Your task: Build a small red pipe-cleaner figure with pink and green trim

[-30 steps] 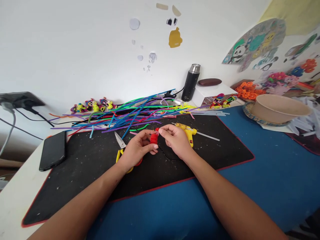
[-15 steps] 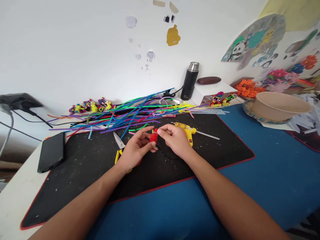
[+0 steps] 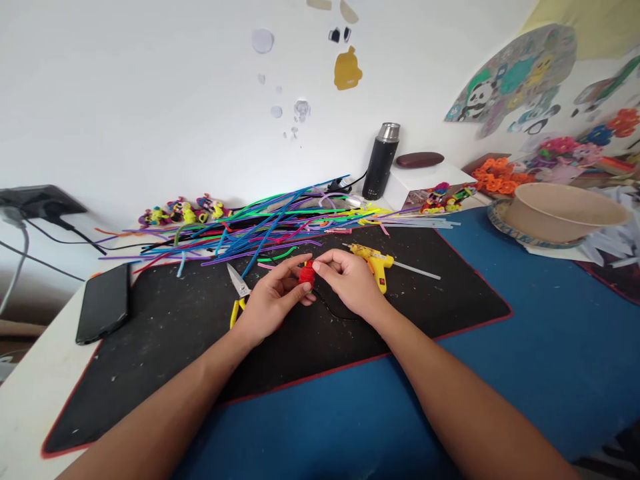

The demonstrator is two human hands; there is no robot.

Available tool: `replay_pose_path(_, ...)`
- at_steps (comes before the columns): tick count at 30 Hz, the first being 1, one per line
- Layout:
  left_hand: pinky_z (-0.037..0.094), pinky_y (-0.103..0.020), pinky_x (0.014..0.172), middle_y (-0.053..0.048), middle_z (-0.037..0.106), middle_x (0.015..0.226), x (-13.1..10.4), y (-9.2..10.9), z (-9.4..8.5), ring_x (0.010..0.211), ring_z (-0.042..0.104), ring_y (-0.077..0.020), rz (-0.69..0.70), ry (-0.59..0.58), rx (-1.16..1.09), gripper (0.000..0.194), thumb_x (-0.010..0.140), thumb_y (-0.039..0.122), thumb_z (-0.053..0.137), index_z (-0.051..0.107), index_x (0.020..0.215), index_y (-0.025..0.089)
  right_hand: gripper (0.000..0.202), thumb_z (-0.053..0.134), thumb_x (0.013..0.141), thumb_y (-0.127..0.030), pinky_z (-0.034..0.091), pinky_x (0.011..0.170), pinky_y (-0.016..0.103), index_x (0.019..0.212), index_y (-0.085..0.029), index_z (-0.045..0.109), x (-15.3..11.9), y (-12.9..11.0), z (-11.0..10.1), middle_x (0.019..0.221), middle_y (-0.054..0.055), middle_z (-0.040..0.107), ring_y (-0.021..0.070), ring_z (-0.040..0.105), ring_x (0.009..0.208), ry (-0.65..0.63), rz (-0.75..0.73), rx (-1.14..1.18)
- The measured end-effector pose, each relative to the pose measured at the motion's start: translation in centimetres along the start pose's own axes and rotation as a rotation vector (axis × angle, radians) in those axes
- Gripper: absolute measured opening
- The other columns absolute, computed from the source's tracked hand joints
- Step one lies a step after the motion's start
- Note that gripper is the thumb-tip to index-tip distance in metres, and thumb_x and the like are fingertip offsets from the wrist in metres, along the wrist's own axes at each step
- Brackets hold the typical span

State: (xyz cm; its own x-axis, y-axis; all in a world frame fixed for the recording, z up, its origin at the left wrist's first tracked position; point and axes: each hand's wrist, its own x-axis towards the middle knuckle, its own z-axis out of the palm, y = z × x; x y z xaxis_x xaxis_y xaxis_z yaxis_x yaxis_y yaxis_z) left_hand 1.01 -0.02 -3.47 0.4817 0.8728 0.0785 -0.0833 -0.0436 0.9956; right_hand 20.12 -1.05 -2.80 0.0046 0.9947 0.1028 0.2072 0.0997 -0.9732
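1. Thumb and fingers of the left hand (image 3: 270, 300) pinch a small, red, fuzzy-looking roll (image 3: 307, 275).
2. Right hand (image 3: 351, 279) pinches its one-o'clock edge.
3. Likely light, soft: hold its sides gently.
4. Yellow plastic glue gun (image 3: 380, 269) lies at three o'clock.

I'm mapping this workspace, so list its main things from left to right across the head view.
Power strip → black smartphone → scissors → left hand → red fuzzy piece → right hand → yellow hot-glue gun → beige bowl.
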Motion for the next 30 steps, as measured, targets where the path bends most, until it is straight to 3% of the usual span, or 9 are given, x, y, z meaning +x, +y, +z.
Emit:
replay_pose_path(7, 0.066, -0.033, 0.076, -0.002, 0.068, 0.101, -0.03, -0.01, 0.04, 0.08, 0.075, -0.0166, -0.015, -0.008, -0.011, 0.059, 0.09, 0.031, 0.078, 0.056, 0.145, 0.025, 0.022, 0.065, 0.091, -0.04, 0.035, 0.055, 0.028, 0.091, -0.019, 0.072, 0.04, 0.08, 0.07, 0.067, -0.002, 0.062, 0.013, 0.046, 0.057, -0.013, -0.007, -0.015)
replay_pose_path(20, 0.066, -0.033, 0.072, -0.002, 0.07, 0.095, 0.06, 0.05, 0.18, 0.076, 0.074, -0.017, -0.019, 0.02, 0.022, 0.048, 0.089, 0.035, 0.079, 0.066, 0.133, 0.022, 0.021, 0.065, 0.091, -0.039, 0.035, 0.054, 0.027, 0.09, -0.019, 0.071, -0.06, 0.05, 0.05, 0.064, -0.003, 0.059, 0.0128, 0.047, 0.056, -0.013, 0.005, -0.029)
replay_pose_path(30, 0.066, -0.033, 0.07, -0.003, 0.071, 0.095, 0.1, 0.17, -0.02, 0.076, 0.075, -0.0175, -0.02, -0.014, -0.009, 0.046, 0.089, 0.035, 0.08, 0.067, 0.131, 0.021, 0.023, 0.067, 0.09, -0.042, 0.032, 0.044, 0.023, 0.094, -0.019, 0.069, 0.07, -0.13, -0.01, 0.058, -0.006, 0.053, 0.0099, 0.043, 0.045, -0.084, 0.084, 0.148)
